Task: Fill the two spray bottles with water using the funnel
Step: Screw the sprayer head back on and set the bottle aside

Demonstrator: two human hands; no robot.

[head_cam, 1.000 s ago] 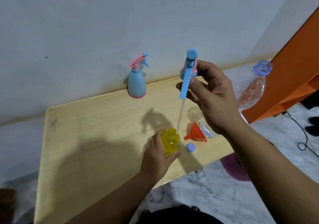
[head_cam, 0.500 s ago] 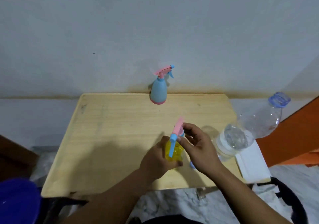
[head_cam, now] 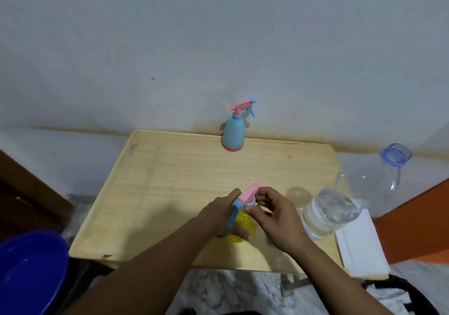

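Observation:
A yellow spray bottle (head_cam: 243,227) stands near the front of the wooden table (head_cam: 184,181). My left hand (head_cam: 218,215) wraps around its body. My right hand (head_cam: 274,220) pinches the collar of the pink and blue spray head (head_cam: 245,199), which sits on the bottle's neck. A second spray bottle (head_cam: 232,133), blue with a pink base and pink trigger head, stands upright at the table's far edge by the wall. A large clear water bottle (head_cam: 349,198) lies tilted at the right, its blue neck open. The funnel is hidden behind my right hand.
A dark blue basin (head_cam: 29,271) sits on the floor at the lower left. A white flat block (head_cam: 359,249) lies at the table's right front corner. An orange panel (head_cam: 418,220) stands at the right, and the grey wall rises behind the table.
The spray head, held high with its tube above the yellow bottle a second ago, has come down onto the bottle's neck. The view has swung so the table looks square-on.

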